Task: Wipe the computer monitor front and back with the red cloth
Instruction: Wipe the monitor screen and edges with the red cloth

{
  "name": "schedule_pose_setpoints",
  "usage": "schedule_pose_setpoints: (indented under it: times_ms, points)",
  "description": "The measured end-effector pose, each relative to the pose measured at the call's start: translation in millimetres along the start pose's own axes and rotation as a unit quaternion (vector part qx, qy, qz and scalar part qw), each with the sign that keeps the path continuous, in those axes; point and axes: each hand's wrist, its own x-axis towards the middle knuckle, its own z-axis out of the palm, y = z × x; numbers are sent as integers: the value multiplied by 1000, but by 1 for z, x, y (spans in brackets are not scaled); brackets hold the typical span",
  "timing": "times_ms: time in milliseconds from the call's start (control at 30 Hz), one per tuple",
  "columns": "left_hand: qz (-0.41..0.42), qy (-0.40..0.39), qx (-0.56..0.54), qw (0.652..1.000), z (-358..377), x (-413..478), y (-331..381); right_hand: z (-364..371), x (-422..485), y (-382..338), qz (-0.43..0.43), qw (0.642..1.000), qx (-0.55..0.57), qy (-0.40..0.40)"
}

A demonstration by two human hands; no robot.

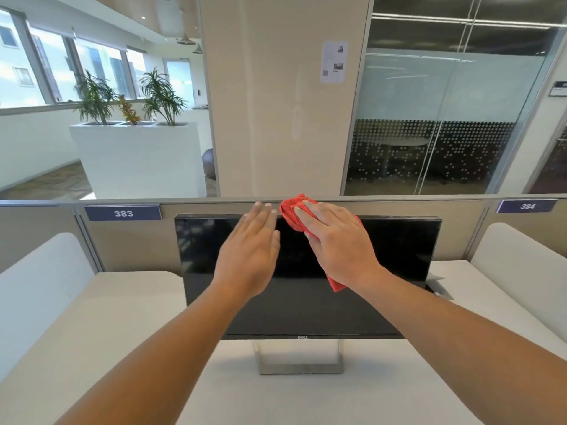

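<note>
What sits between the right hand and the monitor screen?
The red cloth: in the head view the right hand presses it against the top of the monitor, a corner hanging below the wrist.

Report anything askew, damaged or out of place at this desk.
Nothing stands out. The monitor stands upright on its stand, its dark screen unbroken. The right hand presses the red cloth at its top edge; the left hand is open before the screen. A grey shape behind the right edge is unclear.
</note>
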Motion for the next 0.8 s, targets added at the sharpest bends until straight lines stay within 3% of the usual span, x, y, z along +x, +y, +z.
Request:
schedule_pose_setpoints:
  times_ms: [233, 633, 800]
  points:
    - [-25, -6, -41, 999, 33, 25, 73, -14, -29, 65, -14, 1000, -24, -4]
    - [-53, 25, -26, 998, 37, 25, 76, -20, -67, 150, 5, 998, -5, 63]
    - [-60, 38, -38, 997, 39, 22, 78, -13, -85, 164, 53, 991, 57, 107]
